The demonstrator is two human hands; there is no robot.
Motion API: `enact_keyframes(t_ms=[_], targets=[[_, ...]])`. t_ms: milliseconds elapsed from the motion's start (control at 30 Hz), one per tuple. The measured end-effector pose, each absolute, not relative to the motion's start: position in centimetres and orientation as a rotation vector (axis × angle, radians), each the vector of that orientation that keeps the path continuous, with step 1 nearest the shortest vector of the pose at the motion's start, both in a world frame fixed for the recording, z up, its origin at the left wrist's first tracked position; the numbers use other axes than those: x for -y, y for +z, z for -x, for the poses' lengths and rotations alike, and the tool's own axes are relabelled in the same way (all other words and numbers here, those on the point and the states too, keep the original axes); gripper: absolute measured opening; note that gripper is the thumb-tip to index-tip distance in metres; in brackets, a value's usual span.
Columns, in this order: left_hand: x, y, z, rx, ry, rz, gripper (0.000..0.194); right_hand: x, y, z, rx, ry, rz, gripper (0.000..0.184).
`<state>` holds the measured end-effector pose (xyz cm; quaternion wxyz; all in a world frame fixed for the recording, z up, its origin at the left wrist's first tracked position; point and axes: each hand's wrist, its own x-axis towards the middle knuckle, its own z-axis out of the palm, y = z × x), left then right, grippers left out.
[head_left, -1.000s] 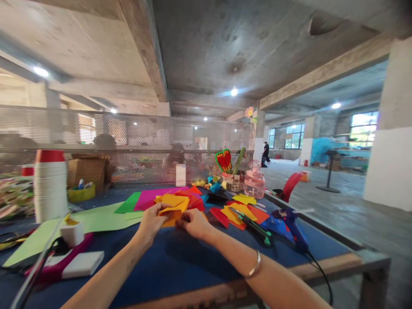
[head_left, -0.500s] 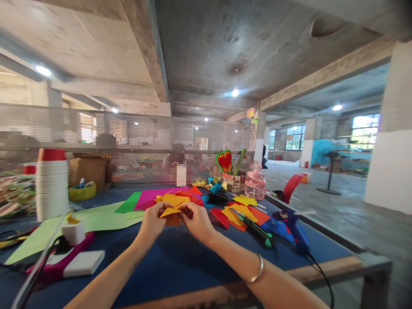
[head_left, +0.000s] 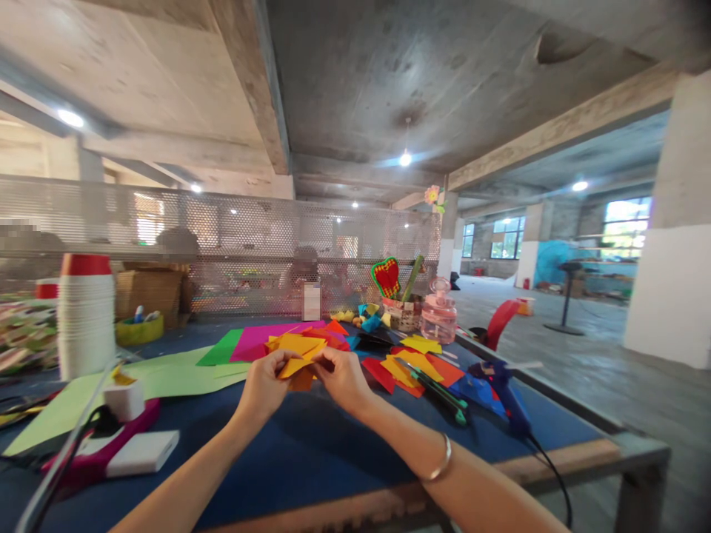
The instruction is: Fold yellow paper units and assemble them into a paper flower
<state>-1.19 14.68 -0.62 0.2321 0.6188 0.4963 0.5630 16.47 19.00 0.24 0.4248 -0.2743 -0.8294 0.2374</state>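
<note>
Left hand (head_left: 265, 383) and right hand (head_left: 343, 379), fingertips closed on a thin, angular yellow-orange paper piece (head_left: 295, 365): apparently folding; next move needs aligned edges.

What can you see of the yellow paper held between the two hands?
The yellow paper is a small, thin piece with straight edges, matte and apparently smooth. It is held above the blue table, tilted, its left side pinched by the left hand and its right end at the fingertips of the right hand. Darker orange paper shows below it. Whether it is folded is unclear.
</note>
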Motion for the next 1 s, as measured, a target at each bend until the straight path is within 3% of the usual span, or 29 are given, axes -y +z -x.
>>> enact_keyframes(t_ms=[533,1000], targets=[[-14.9,-0.4,0.7,-1.418,1.595,-1.602,0.036,-18.6,0.3,-16.3,2.038,0.493,0.801,0.028],[-14.1,0.3,1.3,-1.415,1.507,-1.635,0.036,-19.6,-0.5,-16.3,2.121,0.611,0.807,0.030]])
